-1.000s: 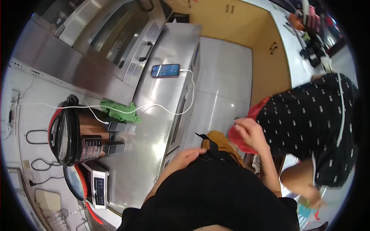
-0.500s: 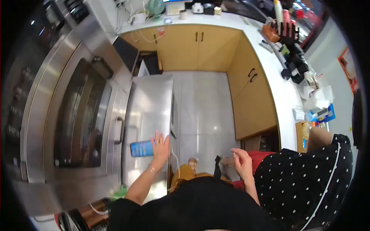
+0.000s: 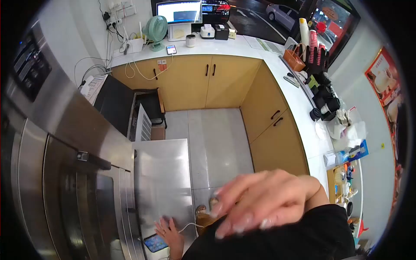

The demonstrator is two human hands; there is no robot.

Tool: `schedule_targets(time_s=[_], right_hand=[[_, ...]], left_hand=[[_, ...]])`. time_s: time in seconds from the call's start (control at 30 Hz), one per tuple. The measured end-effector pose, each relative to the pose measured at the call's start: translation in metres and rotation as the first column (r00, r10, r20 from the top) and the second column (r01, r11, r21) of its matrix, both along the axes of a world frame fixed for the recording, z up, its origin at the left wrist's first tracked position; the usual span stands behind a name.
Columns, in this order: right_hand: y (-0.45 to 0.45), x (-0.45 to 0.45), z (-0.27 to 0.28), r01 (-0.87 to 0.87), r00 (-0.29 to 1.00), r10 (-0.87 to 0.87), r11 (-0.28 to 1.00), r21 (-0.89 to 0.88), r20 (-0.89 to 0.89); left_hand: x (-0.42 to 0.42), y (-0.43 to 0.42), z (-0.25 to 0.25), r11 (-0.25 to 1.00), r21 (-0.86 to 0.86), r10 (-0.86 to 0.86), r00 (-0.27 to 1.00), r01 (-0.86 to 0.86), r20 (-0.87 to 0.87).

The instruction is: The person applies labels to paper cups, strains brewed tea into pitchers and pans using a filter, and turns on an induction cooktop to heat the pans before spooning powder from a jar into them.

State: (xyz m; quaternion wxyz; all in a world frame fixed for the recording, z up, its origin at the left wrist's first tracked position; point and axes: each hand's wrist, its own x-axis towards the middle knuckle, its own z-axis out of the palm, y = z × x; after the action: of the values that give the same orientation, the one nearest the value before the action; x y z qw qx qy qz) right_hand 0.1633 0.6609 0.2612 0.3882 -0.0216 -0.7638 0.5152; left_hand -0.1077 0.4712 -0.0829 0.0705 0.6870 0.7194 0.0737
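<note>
A smartphone with its screen lit lies on the stainless steel counter at the bottom left. My left hand is beside it with the fingers spread, overlapping its right edge; whether they touch the phone I cannot tell. Large and close to the camera, my right hand is raised in front of my black sleeve. Its fingers are loosely bent and somewhat apart, and nothing shows in them. A white cable runs near my left hand.
On the left stands a steel oven. Wooden cabinets carry a white countertop holding a green fan, a monitor and stacked cups. A black chair stands by the far cabinets.
My right hand has risen from beside my body to close before the camera. The view has tilted up and shifted; my left hand stays by the phone. The person in dotted clothing is out of view.
</note>
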Motion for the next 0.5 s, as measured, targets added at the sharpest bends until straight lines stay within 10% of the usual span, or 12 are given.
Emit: schedule_targets(time_s=[0.13,0.17,0.2,0.27,0.5], right_hand=[[0.065,-0.006,-0.018,-0.305,0.887,0.28,0.952,-0.011,-0.367],[0.082,-0.002,-0.031,-0.456,0.772,0.358,0.888,-0.065,-0.526],[0.109,0.002,-0.035,-0.471,0.66,0.38,0.881,0.037,-0.648],[0.142,0.028,-0.02,-0.413,0.576,0.292,0.91,0.037,-0.764],[0.271,0.18,-0.009,-0.141,0.731,0.127,0.989,0.034,-0.67]], left_hand=[[0.001,0.018,0.042,0.957,-0.165,0.243,0.97,-0.24,0.003],[-0.003,0.014,0.013,0.909,-0.333,0.073,0.881,-0.252,-0.468],[0.015,0.041,0.02,0.908,-0.31,0.109,0.874,-0.281,-0.474],[0.06,0.102,0.033,0.939,0.304,0.167,0.986,-0.159,-0.002],[0.276,0.418,0.129,0.925,0.38,-0.267,0.73,0.01,0.63]])
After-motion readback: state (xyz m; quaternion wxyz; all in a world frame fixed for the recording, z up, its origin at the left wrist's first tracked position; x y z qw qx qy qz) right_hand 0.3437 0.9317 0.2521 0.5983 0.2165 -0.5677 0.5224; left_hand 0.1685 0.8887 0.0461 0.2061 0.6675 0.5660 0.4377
